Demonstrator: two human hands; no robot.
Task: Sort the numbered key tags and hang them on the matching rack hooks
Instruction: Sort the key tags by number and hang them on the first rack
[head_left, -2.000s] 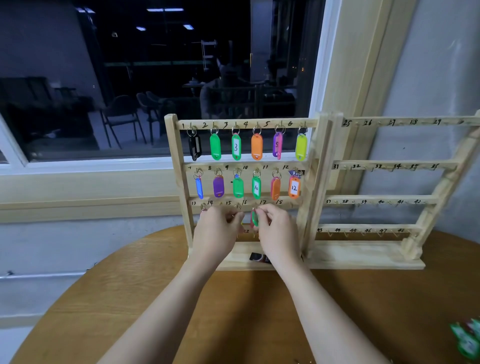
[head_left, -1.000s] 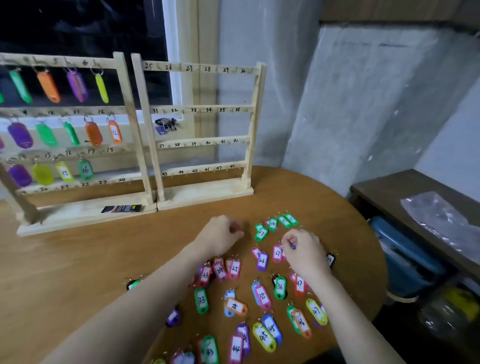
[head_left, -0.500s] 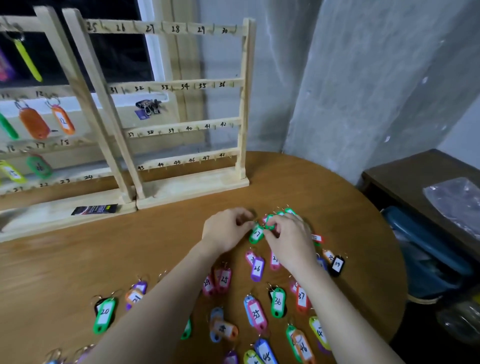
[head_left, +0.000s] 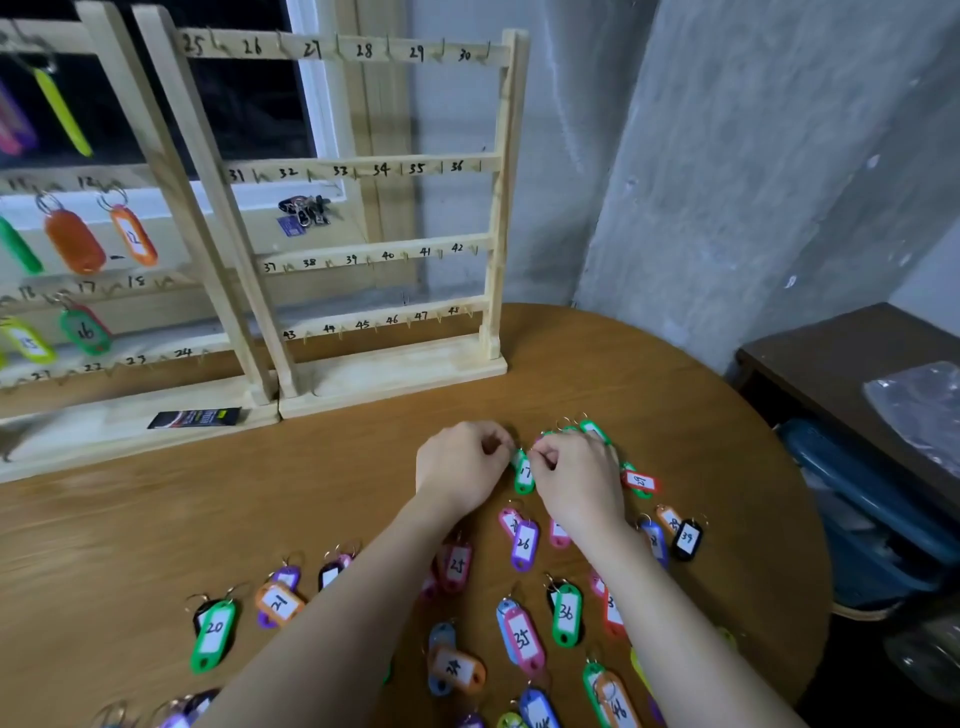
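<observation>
Both hands meet over the wooden surface (head_left: 130, 509), and the green tag marked 17 (head_left: 523, 475) lies exactly between them. The left hand (head_left: 460, 467) has its fingers curled at the ring end of the tag, and the right hand (head_left: 576, 478) pinches its upper edge from the other side; both seem to grip it. The tag's long axis runs away from the person, with the ring end pointing toward the rack (head_left: 363, 208) and the body pointing back toward the wrists. Hook 17 (head_left: 106, 291) is far to the left of the hands and higher, so I think the left hand is nearer for the carry.
</observation>
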